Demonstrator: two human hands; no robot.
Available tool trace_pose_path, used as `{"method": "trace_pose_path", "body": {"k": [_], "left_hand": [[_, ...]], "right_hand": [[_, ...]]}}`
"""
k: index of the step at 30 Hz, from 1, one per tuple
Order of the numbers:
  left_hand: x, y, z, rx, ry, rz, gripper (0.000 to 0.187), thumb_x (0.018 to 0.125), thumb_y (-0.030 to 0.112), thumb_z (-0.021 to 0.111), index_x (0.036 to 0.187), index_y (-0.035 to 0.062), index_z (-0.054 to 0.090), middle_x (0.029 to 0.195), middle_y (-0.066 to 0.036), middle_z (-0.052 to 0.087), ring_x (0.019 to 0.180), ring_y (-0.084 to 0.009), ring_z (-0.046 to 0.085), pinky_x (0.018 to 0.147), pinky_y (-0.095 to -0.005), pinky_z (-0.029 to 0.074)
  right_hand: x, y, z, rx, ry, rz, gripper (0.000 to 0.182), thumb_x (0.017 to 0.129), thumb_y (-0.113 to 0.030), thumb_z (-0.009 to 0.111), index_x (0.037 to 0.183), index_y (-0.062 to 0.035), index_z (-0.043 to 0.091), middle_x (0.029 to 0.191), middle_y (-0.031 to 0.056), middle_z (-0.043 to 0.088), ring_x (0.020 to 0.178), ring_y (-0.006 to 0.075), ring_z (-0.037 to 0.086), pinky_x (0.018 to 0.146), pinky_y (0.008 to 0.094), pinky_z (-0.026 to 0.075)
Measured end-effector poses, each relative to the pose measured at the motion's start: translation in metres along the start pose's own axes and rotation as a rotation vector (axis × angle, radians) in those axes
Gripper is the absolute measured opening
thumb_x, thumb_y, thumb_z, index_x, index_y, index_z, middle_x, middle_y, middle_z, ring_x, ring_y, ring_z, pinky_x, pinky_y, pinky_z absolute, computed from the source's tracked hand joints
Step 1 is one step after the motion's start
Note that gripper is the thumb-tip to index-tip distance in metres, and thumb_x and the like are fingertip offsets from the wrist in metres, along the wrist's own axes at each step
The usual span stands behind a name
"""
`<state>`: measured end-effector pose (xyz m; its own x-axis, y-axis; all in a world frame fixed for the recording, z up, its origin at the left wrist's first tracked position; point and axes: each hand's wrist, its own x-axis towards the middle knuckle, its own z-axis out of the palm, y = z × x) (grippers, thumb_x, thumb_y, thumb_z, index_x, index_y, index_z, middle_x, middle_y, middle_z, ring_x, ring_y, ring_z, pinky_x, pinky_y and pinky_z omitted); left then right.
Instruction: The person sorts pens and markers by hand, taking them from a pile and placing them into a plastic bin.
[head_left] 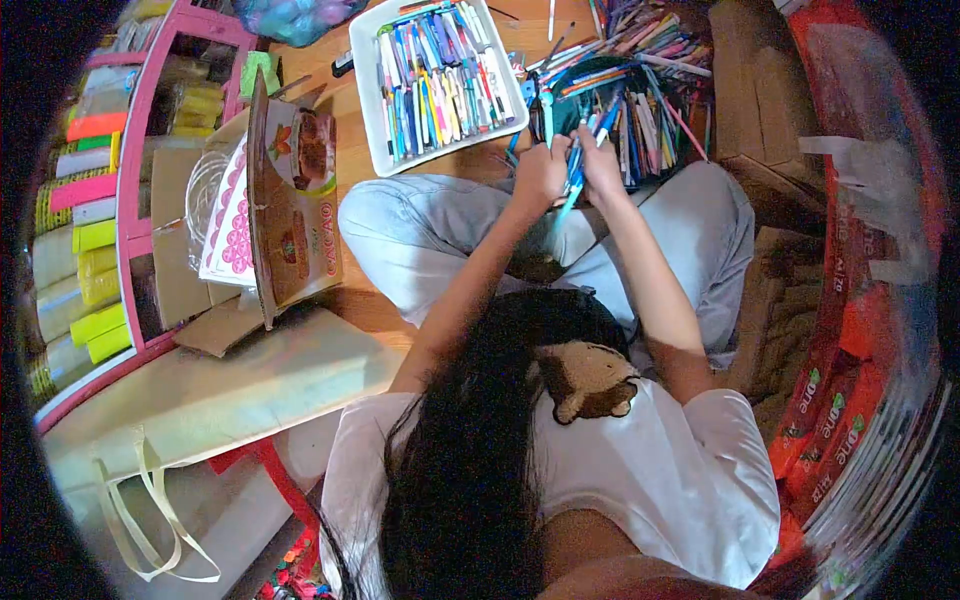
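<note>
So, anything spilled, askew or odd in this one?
Yes. Loose pens lie scattered on the floor beside the white tray, not in it. A cardboard box at left stands tipped and open. Both hands, left and right, hold a bunch of pens.

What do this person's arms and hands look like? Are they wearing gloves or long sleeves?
No gloves: the left hand and the right hand are both bare. I can make out no rings, watch or bracelets, though the hands look small in this view. The arms are bare from the wrists up to the short sleeves of a white T-shirt, which end near the shoulders.
</note>
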<state>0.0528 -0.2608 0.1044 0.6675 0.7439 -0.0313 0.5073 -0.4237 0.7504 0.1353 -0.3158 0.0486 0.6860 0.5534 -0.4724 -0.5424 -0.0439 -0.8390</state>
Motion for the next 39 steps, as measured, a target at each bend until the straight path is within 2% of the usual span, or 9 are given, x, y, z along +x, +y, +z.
{"method": "trace_pose_path", "body": {"k": [4, 8, 11, 18, 21, 25, 28, 35, 39], "left_hand": [[0.014, -0.027, -0.006, -0.209, -0.096, -0.141, 0.045, 0.09, 0.032, 0.035, 0.07, -0.0024, 0.057, 0.061, -0.02, 0.058, 0.068, -0.0314, 0.061, 0.054, -0.043, 0.046], [0.049, -0.071, -0.026, 0.602, 0.21, 0.375, 0.023, 0.087, 0.017, 0.041, 0.089, -0.0015, 0.055, 0.076, -0.022, 0.056, 0.059, -0.0322, 0.059, 0.048, -0.0423, 0.046], [0.075, -0.075, -0.038, 0.707, 0.254, 0.257, 0.018, 0.083, 0.012, 0.044, 0.089, -0.0036, 0.05, 0.079, -0.022, 0.054, 0.062, -0.034, 0.059, 0.049, -0.0436, 0.047], [0.093, -0.092, -0.028, 0.636, 0.226, 0.107, 0.021, 0.076, 0.018, 0.053, 0.073, -0.0023, 0.053, 0.071, -0.019, 0.054, 0.062, -0.0363, 0.058, 0.059, -0.0441, 0.048], [0.09, -0.092, -0.031, 0.575, 0.29, 0.231, 0.021, 0.075, 0.018, 0.057, 0.072, -0.0024, 0.055, 0.07, -0.019, 0.056, 0.065, -0.0383, 0.058, 0.06, -0.0449, 0.047], [0.105, -0.083, -0.042, 0.451, 0.142, -0.007, 0.024, 0.07, 0.018, 0.065, 0.077, -0.0034, 0.055, 0.076, -0.023, 0.059, 0.075, -0.0371, 0.059, 0.064, -0.0423, 0.047], [0.113, -0.092, -0.043, 0.421, 0.147, 0.001, 0.027, 0.069, 0.02, 0.067, 0.079, -0.0026, 0.056, 0.079, -0.023, 0.059, 0.078, -0.0375, 0.059, 0.066, -0.0436, 0.046], [0.117, -0.1, -0.049, 0.506, 0.12, 0.01, 0.025, 0.068, 0.022, 0.068, 0.074, -0.0015, 0.06, 0.074, -0.021, 0.06, 0.073, -0.0361, 0.059, 0.065, -0.0434, 0.045], [0.106, -0.087, -0.06, 0.17, 0.198, 0.004, 0.022, 0.071, 0.021, 0.065, 0.075, -0.0008, 0.063, 0.066, -0.018, 0.061, 0.063, -0.0304, 0.061, 0.06, -0.0375, 0.047]], "right_hand": [[-0.018, -0.036, 0.007, 0.161, -0.037, 0.096, 0.03, 0.089, -0.028, 0.046, 0.094, 0.0016, 0.048, 0.075, 0.0118, 0.058, 0.067, 0.0224, 0.062, 0.054, 0.0318, 0.051], [0.002, -0.018, -0.004, 0.182, -0.067, 0.104, 0.025, 0.089, -0.027, 0.047, 0.087, -0.0018, 0.046, 0.065, 0.0058, 0.05, 0.057, 0.0168, 0.054, 0.048, 0.0286, 0.046], [0.006, -0.018, -0.001, 0.204, -0.064, 0.115, 0.023, 0.089, -0.026, 0.047, 0.084, -0.003, 0.045, 0.062, 0.0035, 0.046, 0.051, 0.0134, 0.047, 0.044, 0.0263, 0.041], [0.005, -0.02, 0.005, 0.188, -0.063, 0.108, 0.022, 0.089, -0.026, 0.047, 0.084, -0.004, 0.044, 0.062, 0.0024, 0.045, 0.051, 0.0122, 0.045, 0.043, 0.0253, 0.039], [0.003, -0.022, 0.006, 0.22, -0.084, 0.119, 0.022, 0.089, -0.026, 0.047, 0.084, -0.0045, 0.044, 0.062, 0.0022, 0.045, 0.051, 0.0123, 0.045, 0.043, 0.0252, 0.039], [0.007, -0.017, 0.004, 0.264, -0.105, 0.128, 0.021, 0.089, -0.025, 0.047, 0.083, -0.0054, 0.044, 0.062, 0.002, 0.044, 0.051, 0.0124, 0.045, 0.044, 0.0251, 0.039], [0.008, -0.016, 0.004, 0.261, -0.092, 0.119, 0.02, 0.089, -0.025, 0.047, 0.083, -0.0056, 0.045, 0.062, 0.0019, 0.045, 0.051, 0.0124, 0.045, 0.044, 0.0251, 0.039], [0.011, -0.012, 0.001, 0.265, -0.108, 0.095, 0.02, 0.089, -0.024, 0.047, 0.084, -0.0051, 0.045, 0.061, 0.0026, 0.045, 0.051, 0.0125, 0.045, 0.044, 0.0259, 0.039], [0.012, -0.011, 0.001, 0.253, -0.096, 0.096, 0.02, 0.089, -0.024, 0.047, 0.084, -0.0049, 0.045, 0.062, 0.0027, 0.045, 0.051, 0.0125, 0.045, 0.044, 0.026, 0.04]]}}
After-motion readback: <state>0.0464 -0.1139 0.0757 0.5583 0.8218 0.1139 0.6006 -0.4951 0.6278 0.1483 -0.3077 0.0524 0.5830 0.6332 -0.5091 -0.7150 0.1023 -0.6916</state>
